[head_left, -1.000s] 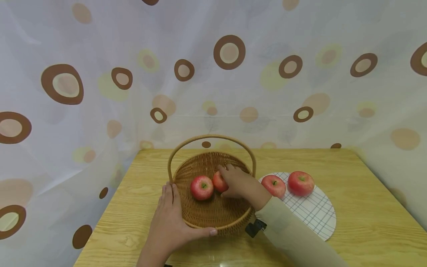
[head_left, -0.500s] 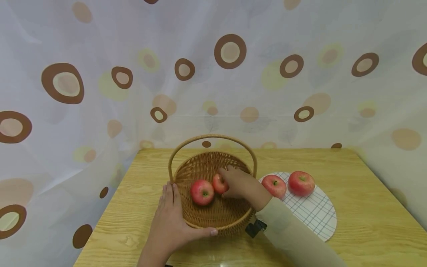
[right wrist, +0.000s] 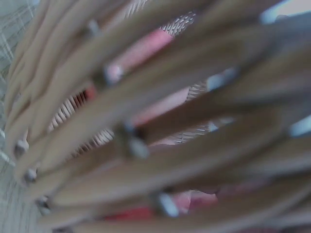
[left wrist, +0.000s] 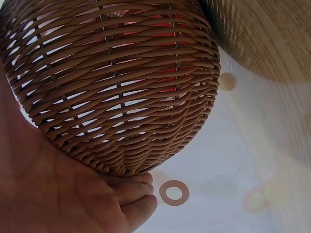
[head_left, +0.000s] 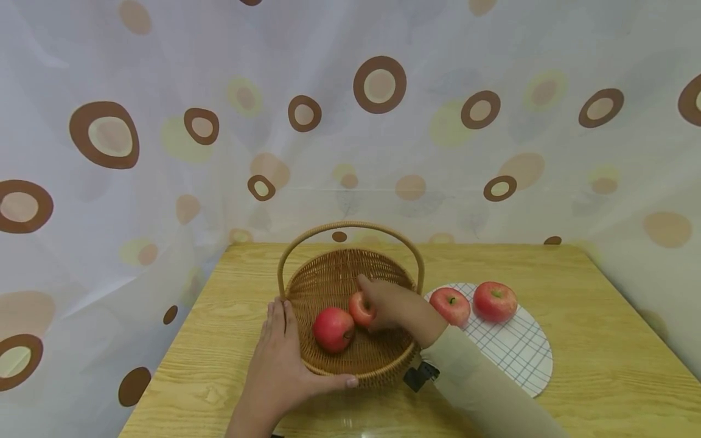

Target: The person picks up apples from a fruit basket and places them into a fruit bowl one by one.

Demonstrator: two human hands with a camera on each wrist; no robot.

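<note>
A round wicker basket (head_left: 378,353) with a tall arched handle stands on the table, two red apples inside. My right hand (head_left: 397,310) reaches in and grips the right-hand apple (head_left: 361,309), partly hiding it. Against its left side lies the other apple (head_left: 333,330), which no hand touches. My left hand (head_left: 282,359) presses on the outside of the basket, straight fingers along the left side and thumb stretched along the front rim. In the left wrist view, the palm and fingers (left wrist: 131,194) meet the woven wall. Wicker strands (right wrist: 146,121) fill the right wrist view, blurred, with red behind the gaps.
Right of the basket lies a round, white checked mat (head_left: 517,350). Two more apples rest there, one near the basket (head_left: 450,305) and another farther right (head_left: 495,301). A patterned curtain (head_left: 350,152) hangs behind the wooden table (head_left: 597,340).
The left apple in the basket has rolled toward the front, its stem end turning down and right. My right hand and its apple have shifted slightly; the left hand stays in place.
</note>
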